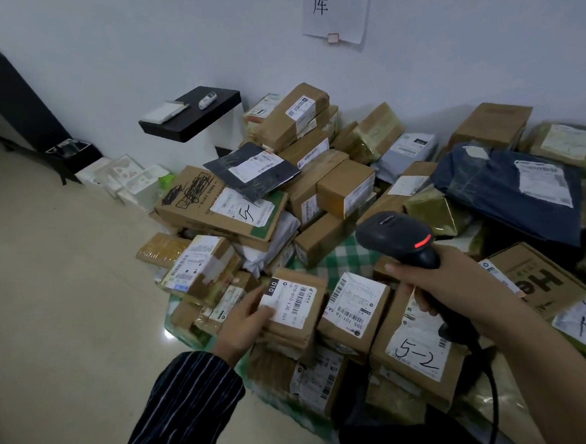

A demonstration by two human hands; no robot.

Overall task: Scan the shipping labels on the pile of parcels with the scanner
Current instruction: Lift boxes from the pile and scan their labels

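— What lies around, starting from the near side?

— Nearest is a box marked "5-2" [416,349]. The black cable [495,394] of the scanner hangs in front of its right part. To its left lies another labelled box [355,305]. Behind them a green checked cloth [342,260] shows between the parcels. Farther is a large carton [212,209] with black scribble, and a dark blue bag [502,188] at the right. At the wall there is a black shelf [194,116] and a paper sheet [337,8].

— Does something cover the label?

— Only the left thumb, on one corner of the white label [291,301]. The barcode is free.

— And the fingers?

— The left hand [246,322] grips the small parcel [299,319] at its left edge, fingers curled round it. The right hand [452,291] is wrapped tight round the handle of the scanner [397,237]. The scanner's head, with a red light, is above the pile, just right of the small parcel.
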